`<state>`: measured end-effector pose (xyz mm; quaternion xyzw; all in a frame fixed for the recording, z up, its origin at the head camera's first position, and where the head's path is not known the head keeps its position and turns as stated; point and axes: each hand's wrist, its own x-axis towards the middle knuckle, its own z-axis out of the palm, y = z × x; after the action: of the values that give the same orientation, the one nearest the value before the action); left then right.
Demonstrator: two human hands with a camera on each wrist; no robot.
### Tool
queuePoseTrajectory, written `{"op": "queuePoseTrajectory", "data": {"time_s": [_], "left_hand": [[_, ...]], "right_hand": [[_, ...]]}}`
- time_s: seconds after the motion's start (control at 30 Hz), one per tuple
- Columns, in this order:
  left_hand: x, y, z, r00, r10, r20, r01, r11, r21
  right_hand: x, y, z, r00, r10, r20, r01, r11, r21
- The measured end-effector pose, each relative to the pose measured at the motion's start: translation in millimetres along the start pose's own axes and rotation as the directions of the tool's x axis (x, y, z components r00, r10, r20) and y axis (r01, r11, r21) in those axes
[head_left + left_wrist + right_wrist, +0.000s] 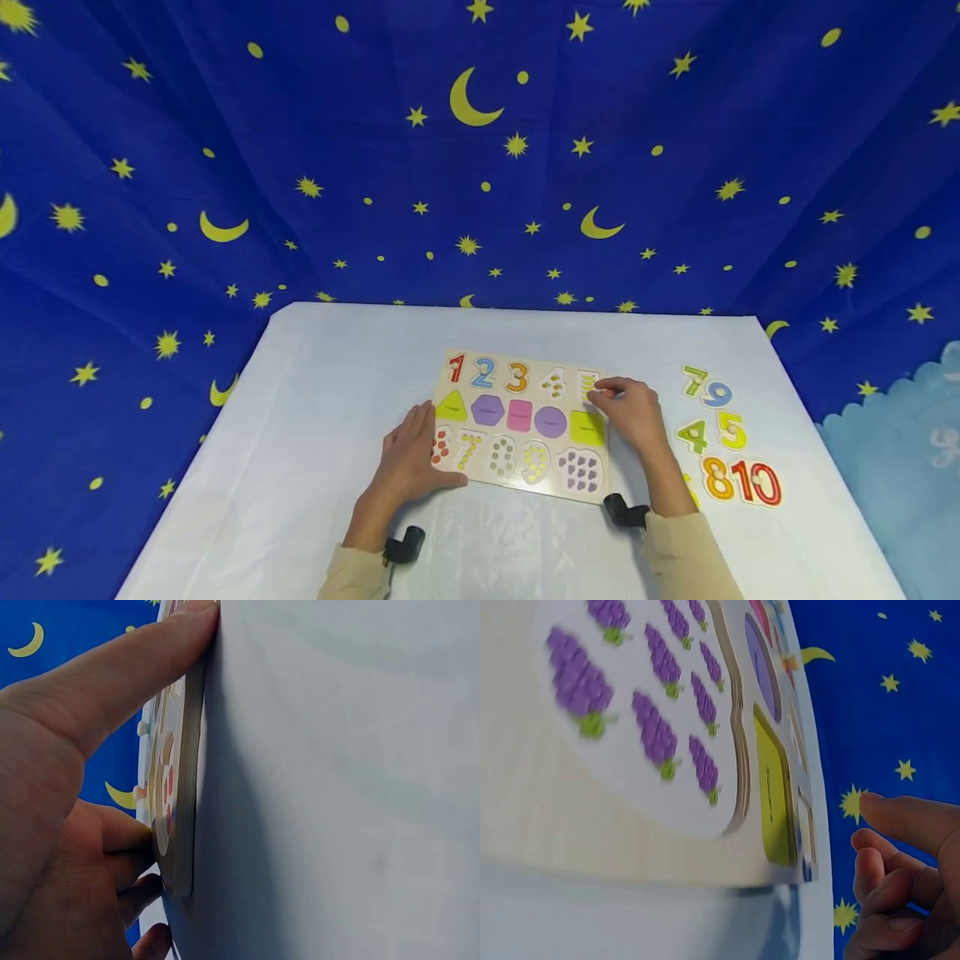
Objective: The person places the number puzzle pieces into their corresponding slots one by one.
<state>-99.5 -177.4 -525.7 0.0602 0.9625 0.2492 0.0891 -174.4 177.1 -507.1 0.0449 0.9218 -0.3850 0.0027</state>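
Note:
A wooden puzzle board lies in the middle of the white table. It holds numbers 1, 2, 3 and a row of coloured shapes, while other slots show only dot pictures. My left hand rests against the board's near-left corner, thumb straight along the board's edge. My right hand sits at the board's right edge by the upper right slot. In the right wrist view its fingers are loosely curled beside the board and hold nothing.
Loose number pieces lie on the table right of the board: 7, 9, 4, 5, 8 and 10. A blue star-and-moon cloth hangs behind and around the table.

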Motion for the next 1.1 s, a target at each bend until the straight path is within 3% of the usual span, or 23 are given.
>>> {"op": "queuePoseTrajectory", "data": {"time_s": [0.77,1.1], "left_hand": [[-0.2,-0.5,-1.0,1.000,0.001,0.004,-0.001,1.000,-0.008],[0.9,-1.3,-1.1,1.000,-0.002,0.007,0.002,1.000,-0.001]], "right_hand": [[-16,27,-32.0,0.997,0.066,-0.028,-0.068,0.997,-0.047],[-24,47,-37.6,0.991,0.129,-0.015,-0.129,0.992,-0.011]]}}
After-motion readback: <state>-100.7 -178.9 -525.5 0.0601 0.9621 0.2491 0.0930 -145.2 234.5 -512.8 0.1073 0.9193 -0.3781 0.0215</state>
